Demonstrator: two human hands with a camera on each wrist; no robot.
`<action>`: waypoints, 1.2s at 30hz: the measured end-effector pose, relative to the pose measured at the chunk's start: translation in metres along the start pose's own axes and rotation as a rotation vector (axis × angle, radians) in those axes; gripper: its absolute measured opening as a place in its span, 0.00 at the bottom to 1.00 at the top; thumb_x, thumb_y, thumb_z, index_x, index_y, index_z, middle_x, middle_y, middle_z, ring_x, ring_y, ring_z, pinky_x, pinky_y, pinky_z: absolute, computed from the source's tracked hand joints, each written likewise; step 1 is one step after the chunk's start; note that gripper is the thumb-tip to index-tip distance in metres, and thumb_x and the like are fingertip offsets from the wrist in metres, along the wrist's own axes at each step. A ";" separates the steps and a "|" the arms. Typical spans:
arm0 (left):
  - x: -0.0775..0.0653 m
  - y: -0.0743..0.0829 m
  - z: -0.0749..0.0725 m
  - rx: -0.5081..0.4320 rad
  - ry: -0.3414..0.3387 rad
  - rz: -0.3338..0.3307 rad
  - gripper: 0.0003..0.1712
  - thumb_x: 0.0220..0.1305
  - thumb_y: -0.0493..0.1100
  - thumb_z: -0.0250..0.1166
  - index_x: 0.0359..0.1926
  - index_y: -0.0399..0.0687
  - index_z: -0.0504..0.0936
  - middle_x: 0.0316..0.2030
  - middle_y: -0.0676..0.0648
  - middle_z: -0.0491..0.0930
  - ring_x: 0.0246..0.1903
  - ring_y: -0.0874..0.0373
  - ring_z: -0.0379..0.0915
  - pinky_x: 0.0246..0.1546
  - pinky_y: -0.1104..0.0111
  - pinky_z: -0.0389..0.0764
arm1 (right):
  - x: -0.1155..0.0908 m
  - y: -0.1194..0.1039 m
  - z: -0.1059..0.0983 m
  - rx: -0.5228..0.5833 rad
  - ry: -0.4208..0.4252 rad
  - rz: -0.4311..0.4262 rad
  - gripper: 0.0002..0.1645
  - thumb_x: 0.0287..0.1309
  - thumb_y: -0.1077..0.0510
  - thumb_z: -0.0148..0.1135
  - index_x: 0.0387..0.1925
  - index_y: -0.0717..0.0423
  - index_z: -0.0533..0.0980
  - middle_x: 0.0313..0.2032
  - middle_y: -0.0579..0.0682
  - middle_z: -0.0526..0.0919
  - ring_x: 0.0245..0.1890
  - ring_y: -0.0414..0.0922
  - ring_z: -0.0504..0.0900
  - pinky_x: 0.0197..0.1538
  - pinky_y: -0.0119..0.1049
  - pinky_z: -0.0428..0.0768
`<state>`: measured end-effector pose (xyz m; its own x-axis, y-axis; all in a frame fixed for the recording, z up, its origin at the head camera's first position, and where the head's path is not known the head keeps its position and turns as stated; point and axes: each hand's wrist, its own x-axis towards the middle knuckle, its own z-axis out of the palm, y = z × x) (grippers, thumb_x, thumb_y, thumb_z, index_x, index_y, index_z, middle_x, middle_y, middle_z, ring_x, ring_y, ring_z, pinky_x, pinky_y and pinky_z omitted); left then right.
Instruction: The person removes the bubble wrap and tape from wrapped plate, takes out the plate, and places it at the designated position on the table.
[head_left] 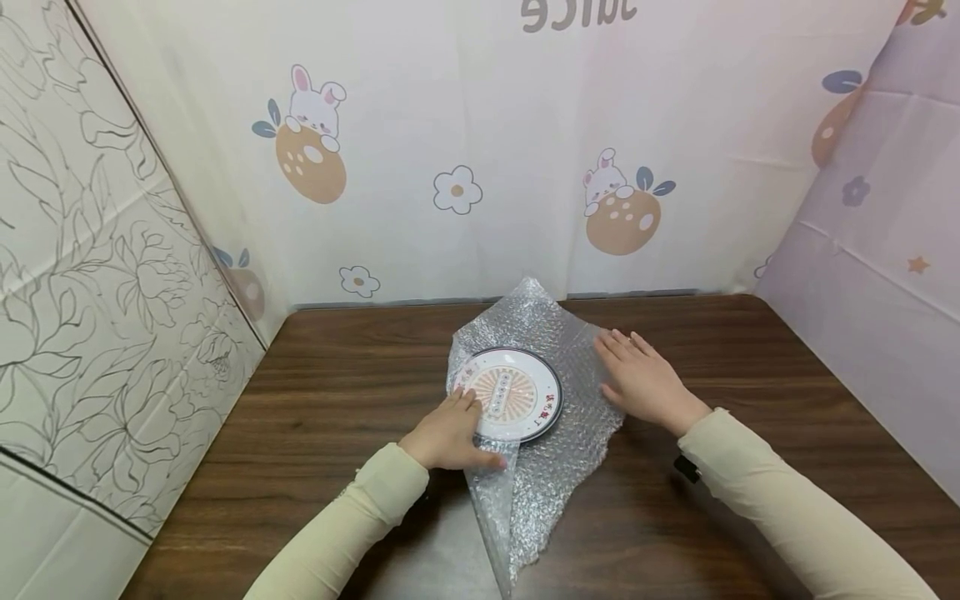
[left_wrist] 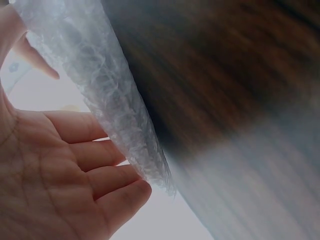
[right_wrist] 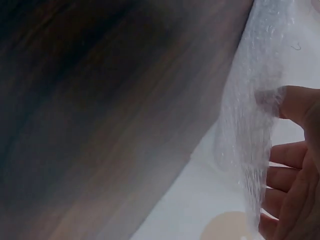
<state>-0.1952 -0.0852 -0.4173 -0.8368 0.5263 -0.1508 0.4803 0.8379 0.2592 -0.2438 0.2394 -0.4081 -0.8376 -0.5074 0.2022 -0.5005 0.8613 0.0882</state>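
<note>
A white round plate [head_left: 545, 383] with a dark rim, red lettering and an orange ray pattern lies on a sheet of bubble wrap [head_left: 573, 450]. A flap of the wrap is folded over the plate's left side. My left hand [head_left: 447, 433] rests on this flap at the plate's lower left, fingers extended; in the left wrist view its fingertips [left_wrist: 137, 187] meet the wrap's edge. My right hand [head_left: 643, 382] lies nearly flat on the wrap's right edge, apart from the plate. In the right wrist view its thumb [right_wrist: 295, 102] shows partly through the clear wrap.
Everything lies on a dark brown wooden table [head_left: 345, 367]. A pale curtain [head_left: 510, 242] printed with rabbits and flowers hangs behind its far edge. A white panel with line-drawn flowers [head_left: 150, 275] stands on the left, and a light sheet [head_left: 885, 208] hangs on the right.
</note>
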 end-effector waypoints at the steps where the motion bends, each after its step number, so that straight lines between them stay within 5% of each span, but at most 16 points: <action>1: 0.000 0.000 0.000 0.001 0.001 0.001 0.61 0.52 0.72 0.66 0.68 0.26 0.62 0.71 0.30 0.58 0.74 0.37 0.49 0.75 0.54 0.52 | 0.000 0.000 0.002 0.015 -0.013 0.002 0.41 0.58 0.51 0.66 0.67 0.69 0.65 0.68 0.68 0.66 0.70 0.64 0.63 0.73 0.59 0.57; 13: 0.001 0.000 0.000 -0.004 0.004 -0.008 0.62 0.52 0.73 0.66 0.69 0.26 0.62 0.71 0.30 0.58 0.74 0.38 0.49 0.75 0.54 0.53 | 0.007 0.003 0.017 0.245 -0.288 0.111 0.47 0.64 0.36 0.57 0.74 0.59 0.57 0.73 0.71 0.51 0.73 0.70 0.50 0.71 0.68 0.53; 21: 0.002 -0.001 0.002 -0.008 0.009 0.000 0.62 0.51 0.73 0.66 0.68 0.25 0.63 0.71 0.29 0.59 0.74 0.37 0.50 0.75 0.54 0.52 | 0.013 0.001 0.018 0.339 -0.423 0.093 0.53 0.62 0.31 0.56 0.74 0.61 0.55 0.73 0.74 0.46 0.72 0.73 0.46 0.68 0.71 0.53; 36: -0.001 -0.002 0.001 -0.090 0.002 -0.020 0.63 0.52 0.72 0.67 0.71 0.28 0.59 0.73 0.31 0.53 0.76 0.39 0.44 0.75 0.54 0.52 | 0.016 0.000 0.024 0.330 -0.487 0.110 0.57 0.60 0.29 0.55 0.76 0.60 0.51 0.74 0.72 0.43 0.72 0.74 0.45 0.67 0.72 0.54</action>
<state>-0.1950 -0.0877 -0.4186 -0.8465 0.5096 -0.1544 0.4384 0.8316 0.3409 -0.2624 0.2310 -0.4281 -0.8533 -0.4369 -0.2845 -0.3812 0.8951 -0.2313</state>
